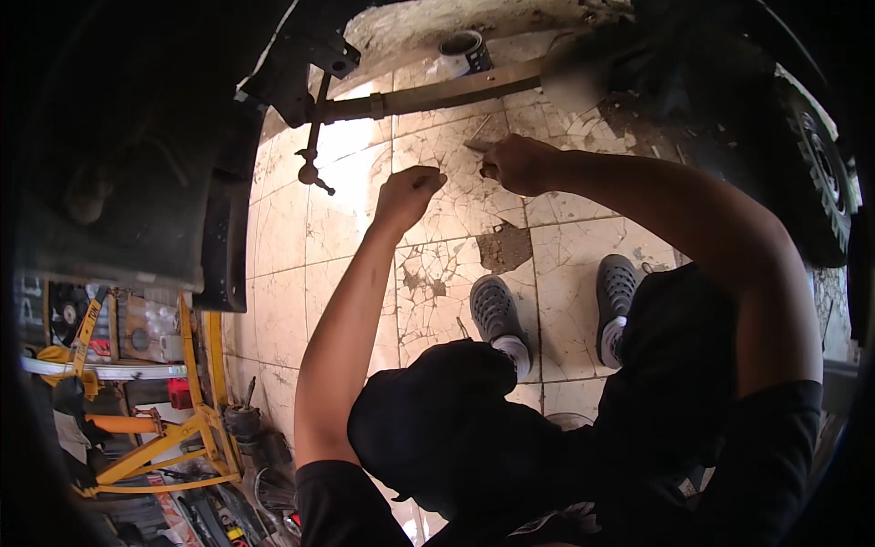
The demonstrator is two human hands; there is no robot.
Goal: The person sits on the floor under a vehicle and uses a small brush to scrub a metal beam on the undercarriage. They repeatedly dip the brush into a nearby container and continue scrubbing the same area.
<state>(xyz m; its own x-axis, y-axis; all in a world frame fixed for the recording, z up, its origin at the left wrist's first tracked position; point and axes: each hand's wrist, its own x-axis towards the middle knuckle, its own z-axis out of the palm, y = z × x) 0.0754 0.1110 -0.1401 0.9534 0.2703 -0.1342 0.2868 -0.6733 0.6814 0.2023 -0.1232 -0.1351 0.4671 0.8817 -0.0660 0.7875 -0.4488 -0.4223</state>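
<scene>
Both of my hands are held over the cracked tile floor, below a vehicle's underside. My left hand (412,196) has its fingers curled into a pinch, and whatever is between the fingertips is too small to name. A short gap away, my right hand (521,165) is closed like a fist. Something dark shows at its fingers, but I cannot make it out. A small flat greyish piece (478,144) appears just beyond that hand; whether it is held or lies on the floor is unclear. Beyond both hands runs a long leaf spring (456,97).
A rod with a ball-shaped end (308,171) hangs at the upper left. An open can (463,53) stands beyond the leaf spring. A tyre (820,164) is at the right. At the lower left are a yellow metal frame (159,448) and scattered tools. My grey clogs (497,310) rest on the tiles (351,314).
</scene>
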